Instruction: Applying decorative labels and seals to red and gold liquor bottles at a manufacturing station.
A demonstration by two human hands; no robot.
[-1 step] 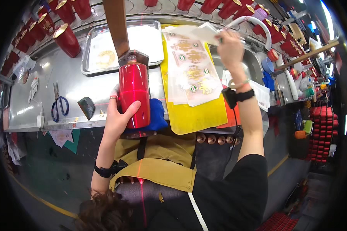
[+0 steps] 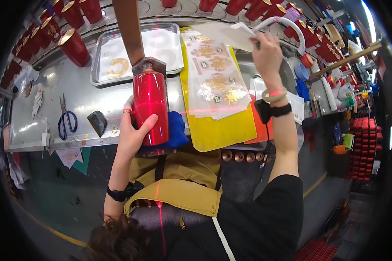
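My left hand [image 2: 135,132] is closed round the lower part of a glossy red bottle-shaped vessel [image 2: 149,93], its thumb across the front. The vessel's neck end meets a dark block at the foot of a wooden bar [image 2: 128,32]. A red laser cross falls on the vessel, and a blue cloth [image 2: 177,130] lies beside it. My right hand [image 2: 268,54] is raised at the far right, fingers pinched on a thin translucent paper sheet [image 2: 231,38]. Below that sheet lie several decal sheets with gold characters [image 2: 211,76], on a yellow board [image 2: 222,135].
On the steel bench are a metal tray [image 2: 92,71] with a gold decal on white paper, blue-handled scissors [image 2: 67,123] and a dark angular scraper-like piece [image 2: 97,122]. Behind the right hand are a sink [image 2: 287,71] and a curved white pipe [image 2: 294,27]. Red vessels [image 2: 74,48] line the back.
My right hand has shifted slightly to the right with the paper sheet. My left hand and the red vessel have stayed in place.
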